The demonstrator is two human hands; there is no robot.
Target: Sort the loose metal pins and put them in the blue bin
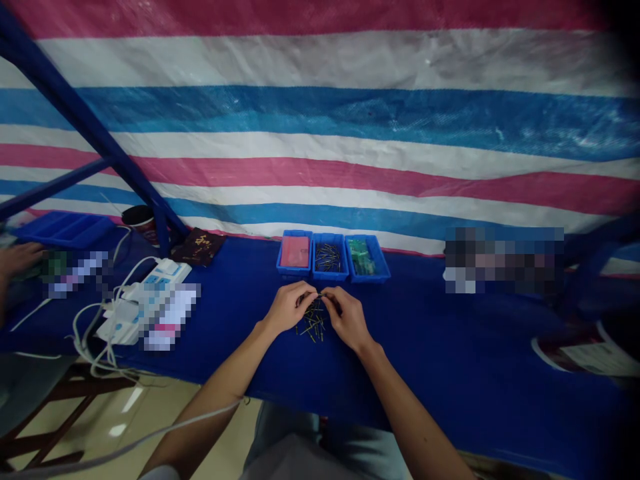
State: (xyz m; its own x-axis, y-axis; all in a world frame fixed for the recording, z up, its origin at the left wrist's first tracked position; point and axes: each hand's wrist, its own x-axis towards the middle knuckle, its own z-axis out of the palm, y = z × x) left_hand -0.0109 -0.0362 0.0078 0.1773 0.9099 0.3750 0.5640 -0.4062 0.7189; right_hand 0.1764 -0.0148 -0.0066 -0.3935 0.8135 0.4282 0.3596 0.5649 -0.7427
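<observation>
My left hand [291, 307] and my right hand [347, 317] meet over the blue table, fingertips nearly touching. Both pinch a small thin rod [321, 295] between them, dark with a yellowish tint; its exact kind is too small to make out. Beneath and just in front of the fingers lies a loose pile of similar thin rods [314, 327]. Beyond my hands three small blue bins stand side by side. The left bin [295, 271] holds pink pieces, the middle bin [330, 274] dark thin rods, and the right bin [371, 277] green pieces in clear wrapping.
A white power strip [160, 283] with tangled cables lies to the left, near a brown packet [199, 247]. Another person's hand [20, 259] is at the far left by a blue tray [65, 228]. At the right lies a dark red container [575, 357].
</observation>
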